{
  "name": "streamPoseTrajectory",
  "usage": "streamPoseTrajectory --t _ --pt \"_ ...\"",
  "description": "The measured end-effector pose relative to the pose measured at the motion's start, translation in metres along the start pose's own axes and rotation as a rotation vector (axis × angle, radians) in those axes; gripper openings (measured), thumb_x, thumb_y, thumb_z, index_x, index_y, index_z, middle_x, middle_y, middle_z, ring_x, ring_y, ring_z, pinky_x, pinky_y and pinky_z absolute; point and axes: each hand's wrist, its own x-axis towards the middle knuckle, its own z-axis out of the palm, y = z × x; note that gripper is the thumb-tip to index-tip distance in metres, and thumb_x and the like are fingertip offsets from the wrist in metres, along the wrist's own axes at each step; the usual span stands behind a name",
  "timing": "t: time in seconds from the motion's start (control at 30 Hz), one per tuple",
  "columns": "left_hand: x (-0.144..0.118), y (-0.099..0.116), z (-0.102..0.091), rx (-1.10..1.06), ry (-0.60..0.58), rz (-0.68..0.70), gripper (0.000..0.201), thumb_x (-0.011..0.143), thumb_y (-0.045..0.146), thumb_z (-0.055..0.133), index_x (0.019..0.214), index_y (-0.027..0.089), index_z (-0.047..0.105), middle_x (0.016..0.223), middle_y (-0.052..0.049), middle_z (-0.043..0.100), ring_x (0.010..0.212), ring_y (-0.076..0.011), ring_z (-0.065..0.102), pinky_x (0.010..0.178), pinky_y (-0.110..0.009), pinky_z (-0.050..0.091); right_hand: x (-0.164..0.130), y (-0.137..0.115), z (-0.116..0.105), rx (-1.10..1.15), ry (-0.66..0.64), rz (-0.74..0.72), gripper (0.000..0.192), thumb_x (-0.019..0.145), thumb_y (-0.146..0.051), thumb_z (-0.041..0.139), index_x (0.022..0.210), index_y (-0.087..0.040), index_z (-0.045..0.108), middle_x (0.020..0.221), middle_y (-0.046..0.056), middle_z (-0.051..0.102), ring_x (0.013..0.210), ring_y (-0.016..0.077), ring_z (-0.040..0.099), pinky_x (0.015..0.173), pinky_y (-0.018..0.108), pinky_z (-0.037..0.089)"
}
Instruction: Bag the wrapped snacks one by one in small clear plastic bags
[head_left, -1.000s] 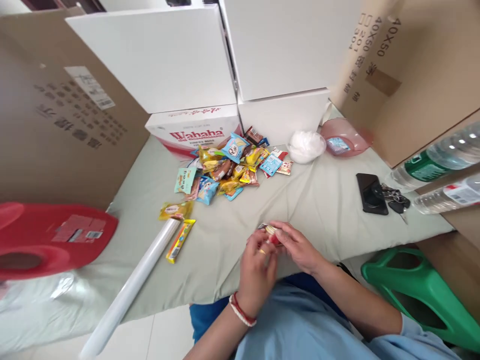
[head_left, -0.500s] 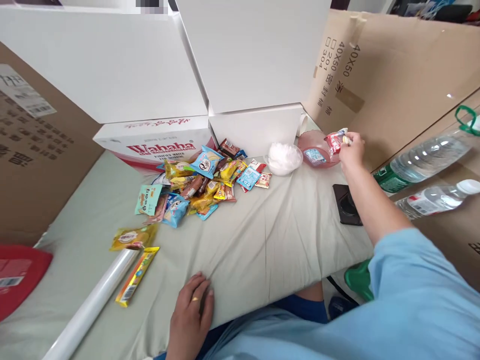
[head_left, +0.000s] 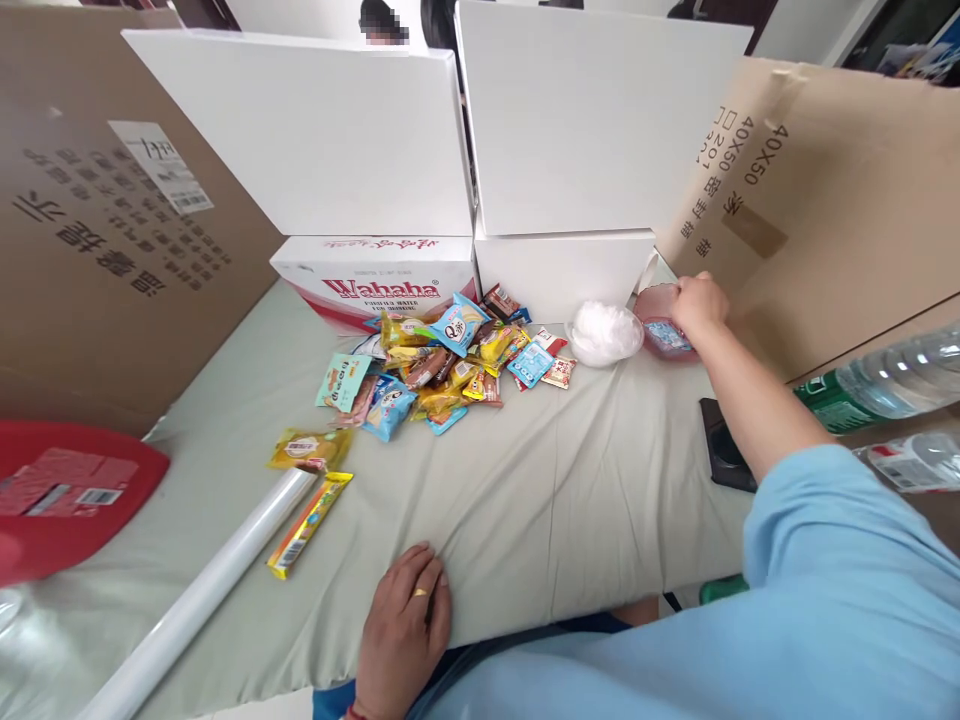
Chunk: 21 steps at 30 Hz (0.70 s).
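Note:
My right hand [head_left: 703,305] is reached out over the rim of a pink see-through bowl [head_left: 651,303], its fingers curled downward and partly hidden; what they hold, I cannot make out. Inside that bowl lies a blue-and-white packet [head_left: 664,334]. Beside it stands a clear bowl [head_left: 604,355] heaped with a white fluffy mass [head_left: 606,328]. My left hand [head_left: 405,625] rests flat near the front edge of the cloth-covered table [head_left: 540,500], holding nothing. A pile of wrapped snacks [head_left: 431,375] spreads across the middle, with several small packets [head_left: 531,363] at its right end.
A Wahaha carton [head_left: 375,285] and white panels [head_left: 600,130] stand at the back. Cardboard walls [head_left: 847,190] flank the table. A black object [head_left: 724,450] lies under my right forearm, near plastic bottles [head_left: 892,380]. At left are a white roll [head_left: 217,590], a yellow packet [head_left: 310,525] and a red object [head_left: 82,500].
My right hand has lowered toward the pink bowl, and the red packet it held is now out of sight. The camera view has swung left. My left hand stays on the table.

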Motion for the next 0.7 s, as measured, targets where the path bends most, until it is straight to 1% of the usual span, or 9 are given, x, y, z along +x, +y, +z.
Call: streamPoseTrajectory --t 0.1,0.2,0.27,0.37,0.43,0.5,0.57,0.67,0.7 --pt "0.000 0.001 0.000 -0.017 0.005 0.005 0.017 0.094 0.011 0.057 0.108 0.018 0.061 0.110 -0.011 0.067 0.111 -0.0266 0.065 0.097 -0.043 0.055 -0.024 -0.025 0.006 0.073 -0.112 -0.112 0.028 0.094 -0.033 0.061 0.107 -0.012 0.074 0.105 0.014 0.070 0.091 0.0199 0.064 0.083 0.031 0.045" --pt "0.000 0.002 -0.001 -0.024 0.021 0.007 0.017 0.094 0.010 0.055 0.108 0.017 0.062 0.108 -0.011 0.068 0.110 -0.0264 0.065 0.096 -0.043 0.055 -0.047 -0.035 0.013 0.106 -0.165 -0.186 0.016 0.084 -0.021 0.069 0.098 -0.018 0.076 0.102 0.009 0.069 0.087 0.0206 0.063 0.084 0.032 0.047" --pt "-0.002 0.003 0.000 -0.037 0.034 0.004 0.017 0.093 0.010 0.055 0.107 0.017 0.062 0.107 -0.011 0.068 0.110 -0.0259 0.065 0.096 -0.043 0.055 -0.056 -0.034 0.010 0.152 -0.034 -0.152 0.014 0.084 -0.019 0.064 0.091 -0.018 0.075 0.101 0.010 0.068 0.086 0.0220 0.063 0.087 0.035 0.048" --pt "-0.008 0.001 0.001 -0.081 0.049 -0.005 0.017 0.093 0.010 0.055 0.106 0.018 0.064 0.106 -0.010 0.069 0.109 -0.0254 0.066 0.097 -0.042 0.055 -0.071 -0.034 -0.007 0.335 0.230 -0.109 0.014 0.084 -0.026 0.063 0.091 -0.018 0.073 0.102 0.010 0.067 0.083 0.0215 0.062 0.087 0.037 0.049" --pt "-0.011 -0.001 0.002 -0.144 0.068 -0.023 0.017 0.093 0.011 0.056 0.105 0.019 0.065 0.105 -0.009 0.070 0.109 -0.0245 0.066 0.097 -0.041 0.054 -0.093 -0.040 -0.021 0.573 0.274 -0.076 0.016 0.085 -0.033 0.064 0.092 -0.019 0.069 0.093 0.007 0.068 0.074 0.0188 0.059 0.077 0.035 0.051" --pt "-0.012 0.000 0.001 -0.261 0.101 -0.087 0.016 0.094 0.013 0.056 0.103 0.021 0.067 0.105 -0.008 0.071 0.106 -0.0227 0.067 0.095 -0.038 0.055 -0.129 -0.054 -0.030 0.884 0.161 -0.059 0.022 0.085 -0.041 0.066 0.094 -0.021 0.065 0.082 0.003 0.066 0.063 0.0158 0.056 0.064 0.030 0.049" --pt "-0.006 0.005 -0.002 -0.436 0.111 -0.230 0.013 0.097 0.019 0.055 0.100 0.021 0.068 0.100 -0.006 0.070 0.097 -0.0199 0.068 0.086 -0.033 0.056 -0.177 -0.074 -0.029 1.110 -0.045 -0.105 0.026 0.083 -0.044 0.070 0.096 -0.022 0.064 0.080 0.001 0.067 0.062 0.0149 0.057 0.059 0.027 0.048" --pt "0.015 0.022 -0.007 -0.759 0.035 -0.526 0.022 0.101 0.035 0.051 0.100 0.021 0.068 0.085 -0.003 0.068 0.072 -0.0152 0.063 0.066 -0.028 0.052 -0.258 -0.109 -0.017 1.099 -0.315 -0.250 0.018 0.084 -0.038 0.073 0.093 -0.023 0.069 0.086 0.002 0.071 0.073 0.0160 0.064 0.067 0.027 0.052" --pt "0.024 0.028 -0.008 -0.875 0.015 -0.604 0.027 0.102 0.041 0.050 0.105 0.021 0.068 0.089 -0.003 0.068 0.067 -0.0139 0.061 0.063 -0.027 0.050 -0.283 -0.121 -0.012 1.068 -0.408 -0.308 0.015 0.088 -0.037 0.070 0.093 -0.023 0.070 0.088 0.002 0.072 0.076 0.0166 0.065 0.069 0.027 0.053"
